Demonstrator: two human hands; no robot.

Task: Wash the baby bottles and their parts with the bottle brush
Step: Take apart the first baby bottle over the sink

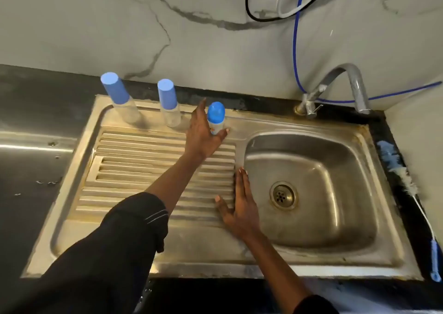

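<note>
Three baby bottles stand upright along the back of the steel drainboard (134, 160). Two are clear with tall blue caps: one at the far left (119, 98) and one beside it (169, 103). The third, smaller bottle (216, 117) has a rounded blue cap. My left hand (201, 136) reaches to it, thumb curled round its lower right side and fingers behind it. My right hand (239, 208) lies flat, fingers straight, on the drainboard at the basin's left edge. The bottle brush (407, 182), with a blue-white head and a blue handle, lies on the counter right of the sink.
The sink basin (335, 218) on the right has a round drain (284, 196). A chrome tap (347, 83) stands at the back right, with blue, white and black hoses on the marble wall above. Dark countertop (31, 170) stretches to the left.
</note>
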